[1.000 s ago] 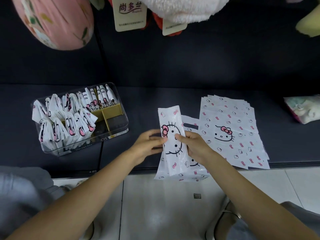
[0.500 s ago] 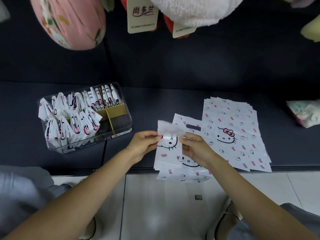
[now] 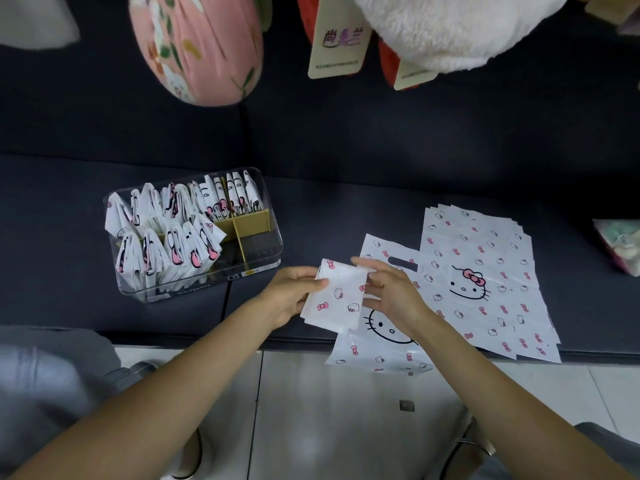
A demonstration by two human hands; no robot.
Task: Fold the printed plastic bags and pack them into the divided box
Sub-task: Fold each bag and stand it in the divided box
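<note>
Left hand pinches the left edge of a folded printed bag, thumb on top. Right hand pinches the bag's right edge, fingers curled over its upper corner. The folded bag is held at frame centre, above a flat bag lying on the dark seat. At 3 o'clock from the hands lies a stack of flat bags. At 10 o'clock sits the clear divided box; folded bags stand upright in most compartments, and the near-right compartment holds none. Plush items with tags hang at 12 o'clock.
</note>
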